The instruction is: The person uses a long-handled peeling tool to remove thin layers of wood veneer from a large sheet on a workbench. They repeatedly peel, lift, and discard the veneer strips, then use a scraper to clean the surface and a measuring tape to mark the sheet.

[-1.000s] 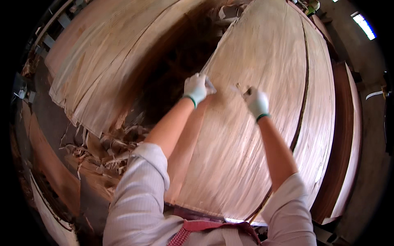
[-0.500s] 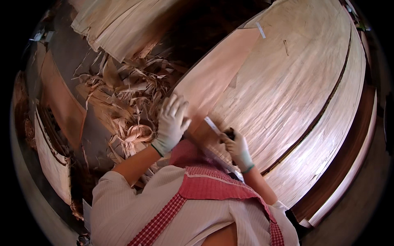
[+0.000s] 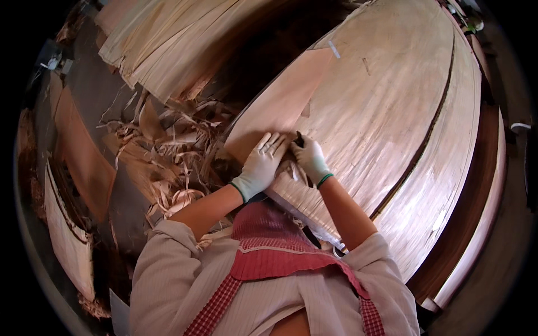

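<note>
My left hand (image 3: 261,166), in a white glove with a green cuff, lies with its fingers stretched out on the near end of a pinkish wood veneer strip (image 3: 283,101). This strip rests along the left edge of a large pale veneer sheet (image 3: 386,117). Close beside it, my gloved right hand (image 3: 311,158) is closed around a small black tool (image 3: 298,140), mostly hidden by the fingers. A curled bit of veneer (image 3: 291,168) shows between the hands. Toward the strip's far end, a short white piece of tape (image 3: 334,49) sits on the pale sheet.
Veneer scraps (image 3: 185,134) lie heaped on the floor to the left. Another veneer stack (image 3: 168,45) stands at the far left, and a loose brownish sheet (image 3: 84,154) leans nearer. A dark split (image 3: 420,151) runs lengthwise through the pale veneer on the right.
My right hand has moved up and left, up to my left hand. My left hand has shifted right and slightly down onto the strip. A white tape piece near the right hand is now hidden.
</note>
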The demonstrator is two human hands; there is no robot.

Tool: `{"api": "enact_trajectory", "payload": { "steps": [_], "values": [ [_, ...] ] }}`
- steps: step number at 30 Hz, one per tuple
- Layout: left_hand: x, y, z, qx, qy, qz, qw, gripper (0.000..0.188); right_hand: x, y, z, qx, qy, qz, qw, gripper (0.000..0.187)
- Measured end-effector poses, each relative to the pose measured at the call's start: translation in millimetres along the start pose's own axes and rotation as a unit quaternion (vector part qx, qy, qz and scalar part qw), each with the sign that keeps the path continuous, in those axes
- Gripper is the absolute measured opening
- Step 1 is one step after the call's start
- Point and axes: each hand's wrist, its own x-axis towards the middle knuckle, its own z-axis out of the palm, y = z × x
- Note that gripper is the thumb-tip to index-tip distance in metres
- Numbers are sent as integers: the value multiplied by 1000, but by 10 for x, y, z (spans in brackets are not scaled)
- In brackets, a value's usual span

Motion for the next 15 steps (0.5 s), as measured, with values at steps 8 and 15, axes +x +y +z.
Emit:
{"api": "enact_trajectory", "payload": {
  "steps": [8,15],
  "values": [
    [436,-84,38,-7,-44,-46,998,37,773,-163,-947,-115,9,-18,993,23],
    [1677,-526,427,-35,81,28,996,45,1663,-186,-826,-297,118,58,946,29]
  ]
}}
